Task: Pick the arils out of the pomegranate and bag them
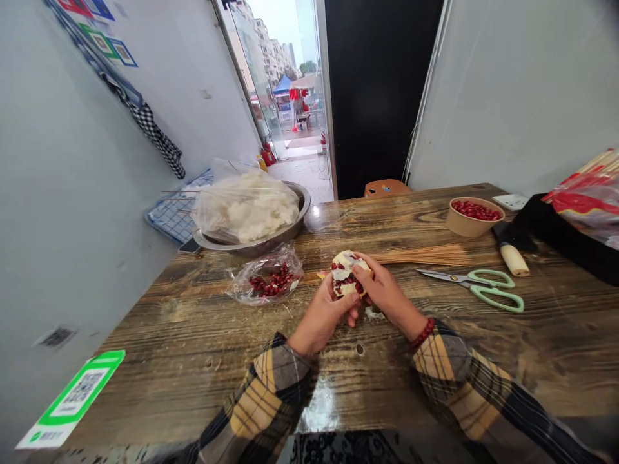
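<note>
A piece of pomegranate (344, 274), with dark red seeds showing between cream-coloured pith, is held above the middle of the table. My left hand (325, 312) grips it from the lower left, thumb across its near side. On its right side, my right hand (384, 287) has its fingers wrapped round it and its thumb pressed near the seeds. To the left lies a clear plastic bag (236, 283) with loose red pomegranate seeds (273, 281) in it. A scrap of pale peel (374, 313) rests on the table just under my right hand.
Green-handled scissors (476, 283) and a bundle of thin wooden sticks (425, 254) lie right of my hands. Farther back are a paper bowl (469, 224) of red seeds and a wooden-handled tool (513, 259). A metal basin (304, 209) with a bagged white mass stands back left.
</note>
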Motion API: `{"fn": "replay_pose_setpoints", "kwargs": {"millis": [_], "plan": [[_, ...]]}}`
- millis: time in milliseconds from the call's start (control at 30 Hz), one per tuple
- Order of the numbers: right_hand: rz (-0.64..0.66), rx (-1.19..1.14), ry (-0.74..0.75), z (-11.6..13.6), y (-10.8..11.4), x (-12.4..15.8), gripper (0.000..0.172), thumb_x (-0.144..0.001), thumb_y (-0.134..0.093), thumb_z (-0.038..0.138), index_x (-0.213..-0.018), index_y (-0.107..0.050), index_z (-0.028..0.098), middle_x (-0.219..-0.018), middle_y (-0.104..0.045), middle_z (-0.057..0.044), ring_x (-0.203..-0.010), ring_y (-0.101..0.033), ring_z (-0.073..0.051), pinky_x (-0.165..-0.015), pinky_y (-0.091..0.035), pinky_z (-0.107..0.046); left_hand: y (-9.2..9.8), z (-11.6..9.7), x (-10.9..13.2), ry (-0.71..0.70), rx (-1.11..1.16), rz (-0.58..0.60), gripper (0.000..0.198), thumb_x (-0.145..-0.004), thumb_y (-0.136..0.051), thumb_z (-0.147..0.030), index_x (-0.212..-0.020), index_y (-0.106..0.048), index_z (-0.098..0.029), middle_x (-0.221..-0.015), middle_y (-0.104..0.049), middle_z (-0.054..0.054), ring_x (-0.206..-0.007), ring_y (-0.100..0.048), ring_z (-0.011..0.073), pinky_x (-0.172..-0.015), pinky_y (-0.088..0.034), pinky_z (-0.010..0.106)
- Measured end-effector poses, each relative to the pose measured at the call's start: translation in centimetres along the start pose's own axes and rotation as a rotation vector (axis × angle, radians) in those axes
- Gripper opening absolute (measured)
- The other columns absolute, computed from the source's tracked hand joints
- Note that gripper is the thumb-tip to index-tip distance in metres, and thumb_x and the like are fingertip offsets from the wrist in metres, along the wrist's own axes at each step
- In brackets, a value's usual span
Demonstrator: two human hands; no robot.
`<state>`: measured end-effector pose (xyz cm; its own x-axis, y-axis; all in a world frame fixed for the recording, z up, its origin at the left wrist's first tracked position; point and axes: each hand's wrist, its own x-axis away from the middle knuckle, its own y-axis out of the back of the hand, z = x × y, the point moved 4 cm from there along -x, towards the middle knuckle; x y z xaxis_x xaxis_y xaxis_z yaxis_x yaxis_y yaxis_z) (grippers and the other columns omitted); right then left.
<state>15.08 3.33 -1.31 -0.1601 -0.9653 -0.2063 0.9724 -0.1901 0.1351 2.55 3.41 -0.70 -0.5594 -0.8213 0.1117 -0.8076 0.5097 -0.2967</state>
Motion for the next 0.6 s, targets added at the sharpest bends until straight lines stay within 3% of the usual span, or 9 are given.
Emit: {"fn": "replay_pose_setpoints", "kwargs": {"millis": [133, 333, 500, 600], "plan": [[-0.028, 0.15, 0.052, -0.2, 0.1, -0.2, 0.044, -0.083, -0.056, 0.052, -0.117, -0.059, 0.024, -0.105, -0.07, -0.005, -0.089, -0.065, -0.022, -0.081, -0.05, -0.035, 0.3, 0.4, 0.1, 0.042, -0.024, 0.002, 0.057, -0.07, -0.074, -0.043, -0.111, -0.043, -0.02, -0.069, -0.057, -0.005, -0.044, -0.05, 0.0058, -0.037, -0.04, 0.016], [0.035, 0.316, 0.091, 0.6, 0.3, 0.0, 0.041, -0.088, -0.049, 0.046, -0.122, -0.056, 0.024, -0.105, -0.071, -0.006, -0.09, -0.066, -0.023, -0.082, -0.049, -0.036, 0.3, 0.6, 0.3, 0.041, -0.083, -0.015, 0.06, -0.069, -0.075, -0.041, -0.115, -0.043, -0.021, -0.071, -0.056, -0.006, -0.046, -0.053, 0.0064, -0.04, -0.044, 0.018], [0.07, 0.322, 0.055, 0.2, 0.3, -0.1, 0.036, -0.089, -0.047, 0.05, -0.106, -0.064, 0.024, -0.092, -0.072, -0.004, -0.081, -0.065, -0.022, -0.074, -0.048, -0.033, 0.1, 0.9, 0.3, 0.048, -0.095, 0.009, 0.057, -0.071, -0.073, -0.04, -0.114, -0.041, -0.02, -0.076, -0.056, -0.004, -0.049, -0.054, 0.0069, -0.041, -0.046, 0.019], [0.075, 0.201, -0.032, -0.6, 0.2, -0.2, 0.039, -0.089, -0.042, 0.055, -0.096, -0.065, 0.025, -0.075, -0.067, 0.0, -0.065, -0.061, -0.017, -0.057, -0.046, -0.025, -0.1, 0.9, 0.4, 0.023, -0.1, 0.035, 0.056, -0.074, -0.071, -0.039, -0.117, -0.04, -0.02, -0.077, -0.056, -0.004, -0.05, -0.053, 0.0067, -0.042, -0.046, 0.019]]}}
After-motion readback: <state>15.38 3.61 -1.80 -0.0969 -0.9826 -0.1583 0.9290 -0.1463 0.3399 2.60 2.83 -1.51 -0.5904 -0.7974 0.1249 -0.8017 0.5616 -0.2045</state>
